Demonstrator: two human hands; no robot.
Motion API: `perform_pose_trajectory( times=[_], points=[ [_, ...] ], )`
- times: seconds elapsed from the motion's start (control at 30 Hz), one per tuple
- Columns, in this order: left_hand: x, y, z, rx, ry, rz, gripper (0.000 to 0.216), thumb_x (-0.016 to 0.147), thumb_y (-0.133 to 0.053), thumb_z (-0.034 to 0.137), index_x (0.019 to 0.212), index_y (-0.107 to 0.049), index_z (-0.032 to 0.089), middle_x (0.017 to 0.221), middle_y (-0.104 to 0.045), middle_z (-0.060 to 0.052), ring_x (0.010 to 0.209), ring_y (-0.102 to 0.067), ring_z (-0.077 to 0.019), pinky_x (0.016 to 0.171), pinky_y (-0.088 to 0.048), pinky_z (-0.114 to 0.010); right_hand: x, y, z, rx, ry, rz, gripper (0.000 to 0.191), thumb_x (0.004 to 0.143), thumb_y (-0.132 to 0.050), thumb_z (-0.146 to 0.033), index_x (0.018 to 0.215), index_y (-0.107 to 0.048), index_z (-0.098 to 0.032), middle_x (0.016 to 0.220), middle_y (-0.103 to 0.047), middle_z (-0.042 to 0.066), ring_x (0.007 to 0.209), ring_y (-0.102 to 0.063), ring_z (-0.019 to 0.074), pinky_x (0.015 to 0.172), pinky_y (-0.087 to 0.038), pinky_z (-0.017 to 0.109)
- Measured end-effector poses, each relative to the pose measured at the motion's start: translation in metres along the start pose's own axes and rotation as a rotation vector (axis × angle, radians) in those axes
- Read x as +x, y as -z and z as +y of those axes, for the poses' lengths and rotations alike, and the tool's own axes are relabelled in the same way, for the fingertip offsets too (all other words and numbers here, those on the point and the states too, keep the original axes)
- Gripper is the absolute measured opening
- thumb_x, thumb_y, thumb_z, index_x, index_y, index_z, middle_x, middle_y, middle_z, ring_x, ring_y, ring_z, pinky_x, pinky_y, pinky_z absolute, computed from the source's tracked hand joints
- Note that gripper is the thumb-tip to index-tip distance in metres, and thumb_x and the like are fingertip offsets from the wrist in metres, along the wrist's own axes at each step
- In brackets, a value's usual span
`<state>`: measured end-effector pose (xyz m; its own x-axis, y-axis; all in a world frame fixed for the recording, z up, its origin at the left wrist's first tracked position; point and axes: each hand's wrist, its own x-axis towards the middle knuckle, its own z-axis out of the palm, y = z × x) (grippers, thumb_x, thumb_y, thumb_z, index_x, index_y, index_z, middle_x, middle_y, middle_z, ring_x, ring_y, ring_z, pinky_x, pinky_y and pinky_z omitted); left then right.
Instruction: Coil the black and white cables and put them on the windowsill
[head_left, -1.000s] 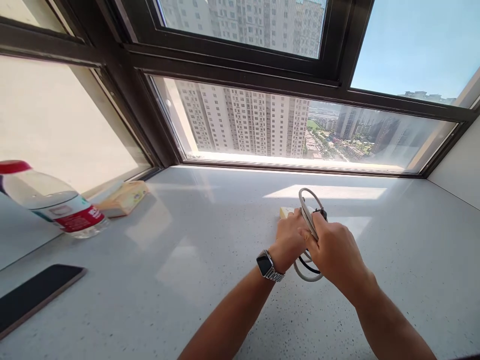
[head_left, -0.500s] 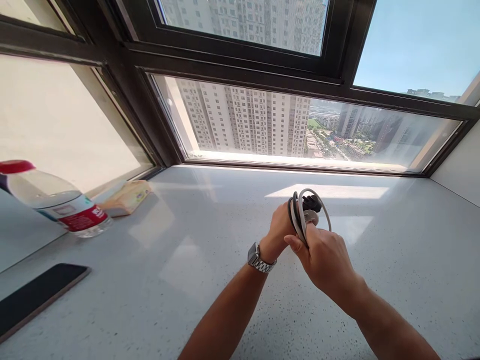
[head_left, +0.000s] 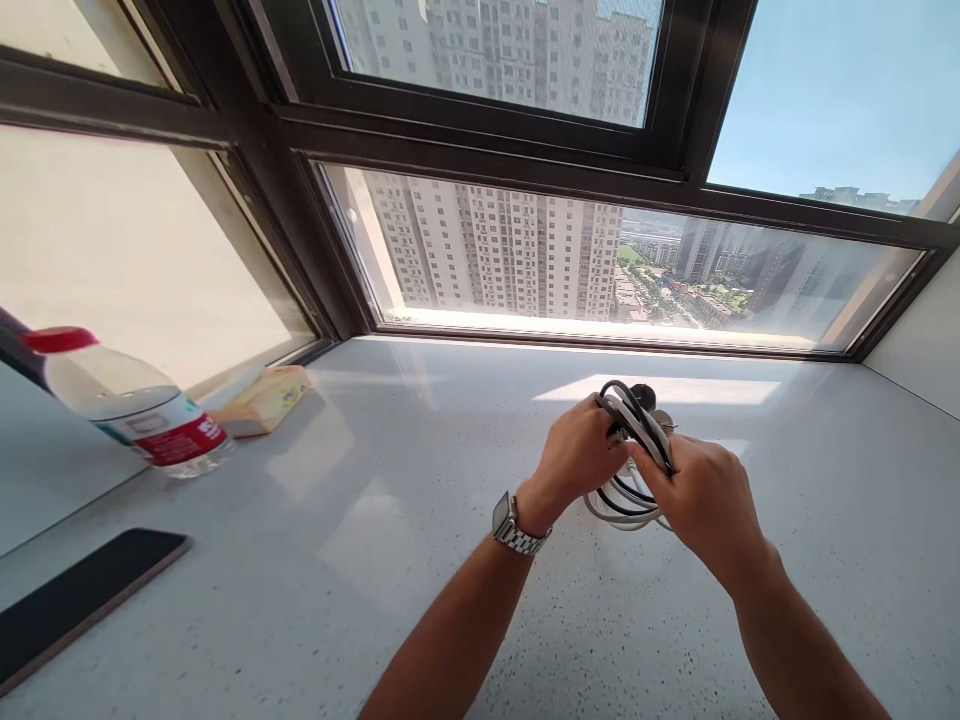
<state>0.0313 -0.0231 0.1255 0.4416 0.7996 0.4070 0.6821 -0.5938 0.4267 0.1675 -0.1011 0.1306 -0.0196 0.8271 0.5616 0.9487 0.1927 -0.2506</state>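
At about four o'clock from the middle of our view, a bundle of cables (head_left: 634, 428), black and pale grey, is held between both hands over the sill (head_left: 360, 620). Our right hand (head_left: 709, 490) pinches the loops between thumb and fingers; our left hand (head_left: 581, 450) is closed on their nine o'clock side, its fingertips mostly hidden. We judge that the lower loops, towards six o'clock, could slip or snarl if either grip eased, since we see no tie around them. The black plug (head_left: 643, 396) and pale plug (head_left: 663, 422), jutting towards one o'clock, could snag a loop if pulled carelessly. The bottle (head_left: 135, 405) at nine o'clock has pale characters on its red label, too blurred for us to read; printing on the yellow pack (head_left: 262, 402) just beside it is equally illegible.
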Motion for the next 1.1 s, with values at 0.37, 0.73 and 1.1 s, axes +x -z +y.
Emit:
perform_pose_trajectory(
  times=[0.37,0.73,1.1],
  points=[
    [-0.004,0.007,-0.011,-0.113,-0.262,0.397,0.033,0.078,-0.067,0.049,0.075,-0.072,0.018,0.104,-0.065,-0.012,0.096,-0.061,-0.0238,0.080,-0.052,-0.035,0.009,0.000,0.004,0.454,0.102,0.181,0.038,0.091,-0.053,-0.034,0.057,-0.051,-0.017,0.062,-0.054,0.002,0.054,-0.047,0.0106,0.051,-0.036,0.024],
    [-0.007,-0.014,-0.019,-0.391,-0.298,0.727,0.043,0.074,-0.069,0.046,0.048,-0.048,0.019,0.106,-0.071,-0.011,0.089,-0.069,-0.0248,0.070,-0.058,-0.037,0.016,-0.001,0.010,0.676,0.051,0.147,0.033,0.088,-0.056,-0.037,0.061,-0.057,-0.018,0.057,-0.052,-0.001,0.050,-0.044,0.0102,0.047,-0.037,0.024],
    [0.005,-0.005,-0.017,-0.801,-0.232,0.315,0.058,0.068,-0.080,0.038,0.117,-0.055,0.019,0.117,-0.065,-0.011,0.109,-0.063,-0.0241,0.095,-0.051,-0.037,0.018,-0.012,0.019,0.814,-0.073,0.102,0.032,0.088,-0.057,-0.043,0.071,-0.063,-0.017,0.051,-0.051,-0.003,0.043,-0.045,0.0097,0.043,-0.037,0.024]
  ],
)
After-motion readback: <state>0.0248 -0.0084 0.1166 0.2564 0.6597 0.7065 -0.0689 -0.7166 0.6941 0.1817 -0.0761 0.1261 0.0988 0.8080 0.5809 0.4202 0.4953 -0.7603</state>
